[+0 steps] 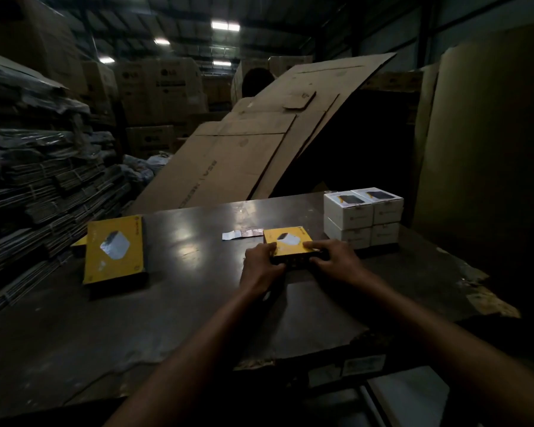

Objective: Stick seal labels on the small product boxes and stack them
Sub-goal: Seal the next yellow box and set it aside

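Here, a small yellow box [287, 241] lies flat on the dark table [182, 303], a little right of the middle. Both hands are on its near edge — the left hand [261, 268] curls its fingers round the near-left corner, the right hand [336, 258] lays its fingers over the near-right top edge and grips it. Just beyond the box, touching its far-left corner, lies a strip of labels [242, 234]. To the right, near the box, white boxes [363, 217] stand stacked two high. Well to the left lies a larger yellow pack [115, 249]. Behind the table leans flattened cardboard [244, 149].
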`<state>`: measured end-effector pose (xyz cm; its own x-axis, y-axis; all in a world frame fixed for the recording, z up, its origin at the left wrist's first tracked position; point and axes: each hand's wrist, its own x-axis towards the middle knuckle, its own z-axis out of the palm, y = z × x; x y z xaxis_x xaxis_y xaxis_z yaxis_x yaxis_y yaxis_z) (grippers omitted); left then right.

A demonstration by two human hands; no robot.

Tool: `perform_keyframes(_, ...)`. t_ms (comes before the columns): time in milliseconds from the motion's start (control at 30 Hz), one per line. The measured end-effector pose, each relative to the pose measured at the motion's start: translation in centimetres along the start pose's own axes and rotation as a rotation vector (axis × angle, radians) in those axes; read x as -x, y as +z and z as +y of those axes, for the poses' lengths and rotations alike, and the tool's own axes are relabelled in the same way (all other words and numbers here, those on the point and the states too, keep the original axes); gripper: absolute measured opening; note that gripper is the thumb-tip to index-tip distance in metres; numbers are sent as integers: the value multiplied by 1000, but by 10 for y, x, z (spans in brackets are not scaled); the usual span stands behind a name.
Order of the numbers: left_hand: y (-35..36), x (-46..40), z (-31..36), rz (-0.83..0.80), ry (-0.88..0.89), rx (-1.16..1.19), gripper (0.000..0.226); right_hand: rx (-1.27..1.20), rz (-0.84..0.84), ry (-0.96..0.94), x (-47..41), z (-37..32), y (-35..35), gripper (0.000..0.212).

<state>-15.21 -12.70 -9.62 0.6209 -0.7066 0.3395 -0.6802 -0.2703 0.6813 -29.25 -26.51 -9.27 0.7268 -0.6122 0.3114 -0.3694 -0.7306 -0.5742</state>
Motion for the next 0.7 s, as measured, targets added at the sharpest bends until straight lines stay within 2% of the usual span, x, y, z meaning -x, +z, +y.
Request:
perform_keyframes(467,-5,2,1,-14,-8,29,68,-1,19,7,-2,2,6,49)
perform_keyframes(600,-18,6,-8,11,13,68,76,36,118,-39,1,-8,11,50)
perform_keyframes(700,-37,11,-13,42,9,72,74,48,223,-83,2,-22,17,41)
